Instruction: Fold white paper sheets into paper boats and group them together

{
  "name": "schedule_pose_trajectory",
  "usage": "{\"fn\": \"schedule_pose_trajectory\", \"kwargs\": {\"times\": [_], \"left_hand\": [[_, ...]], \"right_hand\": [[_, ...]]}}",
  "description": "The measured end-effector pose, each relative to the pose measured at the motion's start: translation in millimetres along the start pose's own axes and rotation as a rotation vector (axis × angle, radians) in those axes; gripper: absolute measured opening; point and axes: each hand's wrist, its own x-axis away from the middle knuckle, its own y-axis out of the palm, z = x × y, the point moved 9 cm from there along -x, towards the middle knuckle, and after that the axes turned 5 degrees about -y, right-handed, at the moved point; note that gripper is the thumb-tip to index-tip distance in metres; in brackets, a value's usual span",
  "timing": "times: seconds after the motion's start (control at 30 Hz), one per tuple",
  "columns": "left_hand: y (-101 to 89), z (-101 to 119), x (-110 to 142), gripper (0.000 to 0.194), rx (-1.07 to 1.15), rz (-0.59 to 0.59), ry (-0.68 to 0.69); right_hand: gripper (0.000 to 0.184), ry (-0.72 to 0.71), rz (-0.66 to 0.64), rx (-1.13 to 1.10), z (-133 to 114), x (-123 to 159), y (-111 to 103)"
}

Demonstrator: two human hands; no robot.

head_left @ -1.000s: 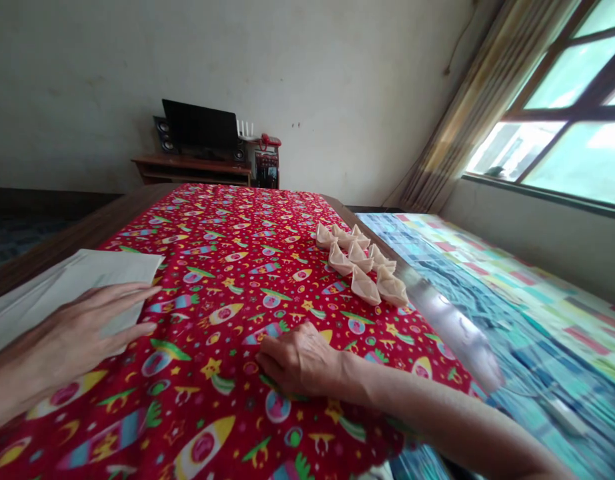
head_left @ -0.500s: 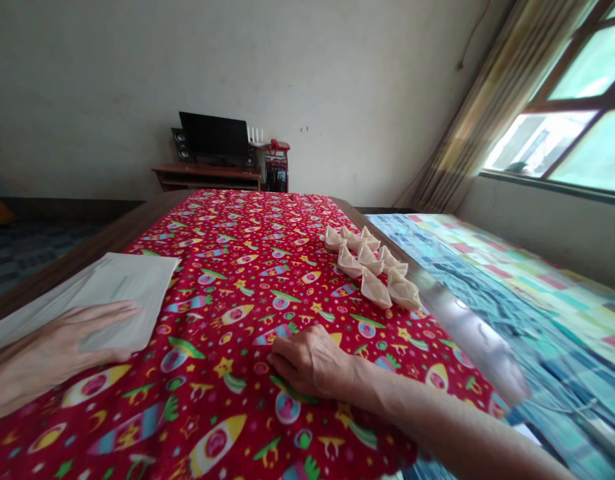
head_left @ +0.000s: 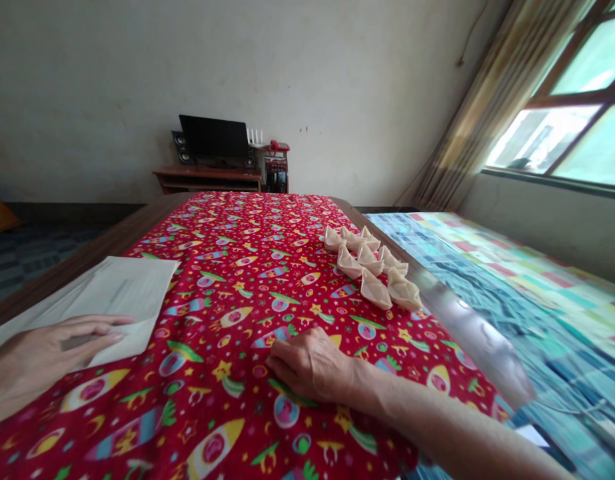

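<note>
My left hand (head_left: 72, 343) is over a stack of pale paper sheets (head_left: 122, 287) at the left of the table. Its thumb and fingers come together on the near edge of the top sheet, which bends up slightly between them. My right hand (head_left: 310, 363) rests closed in a loose fist on the red cloth (head_left: 247, 287), its fingertips curled under and hidden. Beyond it, to the right, several folded cream paper boats (head_left: 374, 290) stand grouped in rows, untouched by either hand.
The cloth covers a dark wooden table whose edge (head_left: 437, 293) shows at the right. A bed with checked covers (head_left: 497, 287) lies beside it. Against the far wall, a desk (head_left: 207, 175) bears a monitor (head_left: 213, 139), speakers and a red telephone (head_left: 278, 145).
My left hand has drawn back from lying spread over the stack, and its thumb and fingers have closed on the top sheet. My right hand stays in place. The view has swung left.
</note>
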Motion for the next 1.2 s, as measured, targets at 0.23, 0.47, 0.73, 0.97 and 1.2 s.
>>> {"fn": "schedule_pose_trajectory", "kwargs": {"times": [0.23, 0.47, 0.73, 0.97, 1.2], "left_hand": [[-10.7, 18, 1, 0.055, 0.077, -0.041, -0.113], [-2.9, 154, 13, 0.027, 0.257, -0.097, 0.295], [42.0, 246, 30, 0.01, 0.25, -0.252, 0.522], [50.3, 236, 34, 0.027, 0.311, -0.268, 0.517], [50.8, 208, 38, 0.04, 0.206, -0.126, 0.668]], "right_hand": [[0.028, 0.012, -0.017, 0.01, 0, 0, 3], [0.022, -0.02, 0.135, -0.046, 0, 0, -13], [0.027, -0.023, 0.34, -0.15, 12, 6, -34], [0.019, -0.001, 0.368, -0.403, 29, 9, -30], [0.015, 0.06, 0.371, -0.625, 35, 6, -35]]}}
